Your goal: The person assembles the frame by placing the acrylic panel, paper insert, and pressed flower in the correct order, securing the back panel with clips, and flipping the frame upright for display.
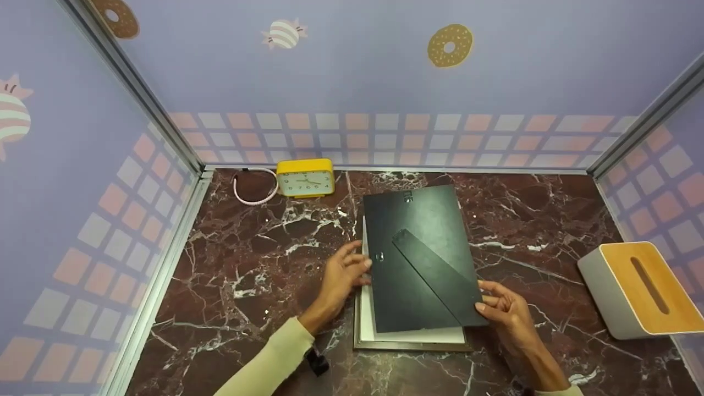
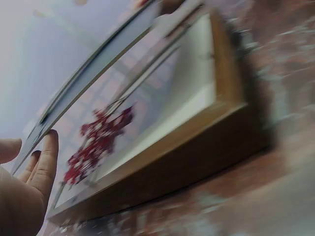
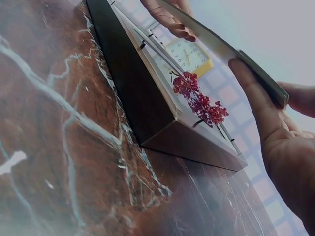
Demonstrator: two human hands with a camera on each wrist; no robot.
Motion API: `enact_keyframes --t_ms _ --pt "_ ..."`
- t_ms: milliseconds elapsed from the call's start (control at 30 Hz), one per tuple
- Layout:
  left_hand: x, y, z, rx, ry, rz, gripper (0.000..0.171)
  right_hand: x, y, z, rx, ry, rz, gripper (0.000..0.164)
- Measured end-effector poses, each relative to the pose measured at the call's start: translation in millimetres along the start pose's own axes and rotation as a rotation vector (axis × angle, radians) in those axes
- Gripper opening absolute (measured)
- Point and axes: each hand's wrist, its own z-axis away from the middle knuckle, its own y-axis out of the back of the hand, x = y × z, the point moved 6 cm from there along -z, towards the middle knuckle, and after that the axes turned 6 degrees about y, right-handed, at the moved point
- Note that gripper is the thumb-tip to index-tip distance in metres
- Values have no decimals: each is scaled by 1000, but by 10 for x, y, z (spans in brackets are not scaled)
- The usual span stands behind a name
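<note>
A black picture frame backing board (image 1: 423,264) with a stand leg folded on it is held slightly tilted over a picture frame (image 1: 412,346). My right hand (image 1: 509,316) pinches the board's lower right corner, thumb on top and fingers below. At its left edge, my left hand (image 1: 344,272) holds the board between thumb and fingers. The wrist views show a gap between the board and the frame, which lies on the table. Inside the frame, under the board, is a sprig of small red flowers (image 3: 199,101), hidden in the head view.
A yellow alarm clock (image 1: 306,179) stands at the back wall beside a pale pink band-like loop (image 1: 256,202). To the right is a white tissue box (image 1: 610,291) with a wooden lid. Walls close off the marbled table (image 1: 264,247) at the back and sides.
</note>
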Motion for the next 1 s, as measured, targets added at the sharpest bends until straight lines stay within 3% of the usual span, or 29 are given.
enact_keyframes --t_ms 267,400,533,733,933,1000 --pt "-147 -89 288 -94 19 -79 73 58 -60 37 140 -20 17 44" --pt "-176 -73 390 -105 24 -103 72 117 -110 79 169 -38 -15 43" --pt "-193 -49 473 -89 37 -87 70 172 -136 144 174 -80 24 44" --pt "-295 -47 578 -78 115 -56 72 192 -128 284 217 -144 206 51" --pt "-377 -44 660 -66 174 -30 74 178 -77 398 330 -227 523 50" --pt "-387 -42 683 -62 190 -32 74 183 -59 415 354 -248 584 49"
